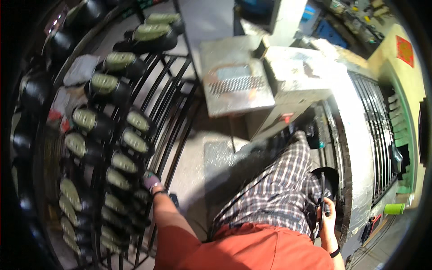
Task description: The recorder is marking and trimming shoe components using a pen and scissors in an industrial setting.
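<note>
The left hand [152,181] is beside racked shoes [124,162]; the right hand [330,215] holds a dark object [321,198].

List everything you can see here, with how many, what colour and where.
Shoe-shaped pieces: well over a dozen, black with pale green faces, left
Rack: one, black, beneath them
Metal plate: one, silvery grey, upper centre
Machine box: one, pale, right of the plate
Switch: one, red, on the box
Cylinder: one, bright green, far right
Square sheet: one, red, upper right
Dark object: one, black, in the right hand; kind unclear
Trousers: one pair, checked, lower centre
Shirt: one, orange-red, bottom
Left hand: one, mauve-looking, at the rack; grip unclear
Right hand: one, bare, lower right
</note>
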